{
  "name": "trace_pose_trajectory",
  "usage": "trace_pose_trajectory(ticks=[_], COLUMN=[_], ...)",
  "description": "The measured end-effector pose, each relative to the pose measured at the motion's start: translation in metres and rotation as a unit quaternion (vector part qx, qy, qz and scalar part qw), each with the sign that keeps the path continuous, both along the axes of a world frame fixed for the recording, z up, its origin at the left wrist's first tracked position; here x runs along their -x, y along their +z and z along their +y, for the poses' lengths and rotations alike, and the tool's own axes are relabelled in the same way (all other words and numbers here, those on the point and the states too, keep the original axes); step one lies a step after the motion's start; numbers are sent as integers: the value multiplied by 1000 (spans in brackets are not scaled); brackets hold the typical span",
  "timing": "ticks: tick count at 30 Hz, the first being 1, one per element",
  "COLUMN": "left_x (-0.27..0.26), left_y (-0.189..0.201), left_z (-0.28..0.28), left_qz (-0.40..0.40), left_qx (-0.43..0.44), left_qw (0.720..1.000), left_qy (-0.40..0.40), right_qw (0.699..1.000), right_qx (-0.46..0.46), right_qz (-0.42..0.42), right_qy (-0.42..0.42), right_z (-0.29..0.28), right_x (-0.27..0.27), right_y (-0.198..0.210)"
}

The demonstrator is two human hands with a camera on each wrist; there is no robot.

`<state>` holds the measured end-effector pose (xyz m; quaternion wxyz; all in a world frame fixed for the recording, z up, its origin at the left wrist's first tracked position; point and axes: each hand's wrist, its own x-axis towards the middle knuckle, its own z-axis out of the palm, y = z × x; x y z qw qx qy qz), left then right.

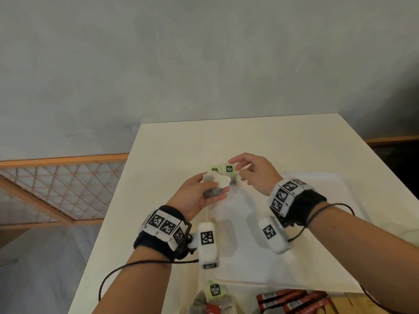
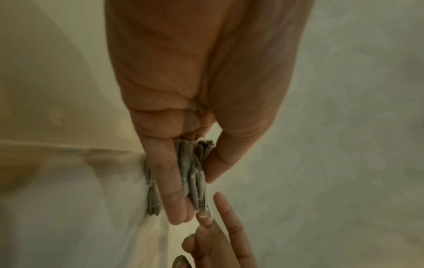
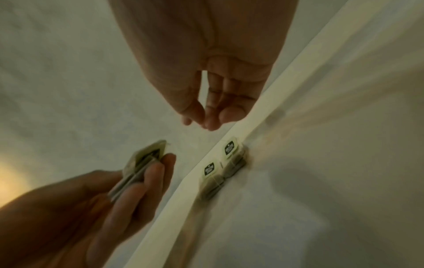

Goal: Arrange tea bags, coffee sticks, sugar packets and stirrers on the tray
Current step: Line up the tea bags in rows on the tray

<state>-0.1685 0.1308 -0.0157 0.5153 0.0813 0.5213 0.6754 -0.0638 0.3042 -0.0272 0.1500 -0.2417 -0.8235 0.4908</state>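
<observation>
My left hand grips a stack of grey tea bags with white tags, just left of the white tray's far left corner. In the left wrist view the stack sits between thumb and fingers. Two tea bags with green tags stand in that corner, seen against the tray rim as a pair of tea bags. My right hand hovers beside them, its fingers loosely curled and holding nothing. Right fingertips come close to the stack.
At the table's near edge lie a loose tea bag with a green tag and several red coffee sticks. The white table ends at the left, with a wooden lattice rail below it.
</observation>
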Motion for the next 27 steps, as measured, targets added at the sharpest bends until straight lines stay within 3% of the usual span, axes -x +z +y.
trace_pose_trajectory(ticks=[5,13,16,21,27], left_x=[-13,-26,-22,-20,-14], left_y=[7,13,12,2,-5], left_z=[1,1,-1,1,9], left_qz=[24,98,135,191,178], left_qx=[8,38,81,173,175], left_qw=[1000,993,985,962,965], left_qy=[-15,-60,-65,-92,-79], right_qw=[991,991,994,997,993], right_qx=[-9,-48,-23,42,54], right_qz=[51,82,87,32,-97], right_qy=[122,92,58,50,37], right_z=[-11,-8,-2,8,17], right_x=[-33,-46,-46,-45,-37], right_y=[12,29,39,37,15])
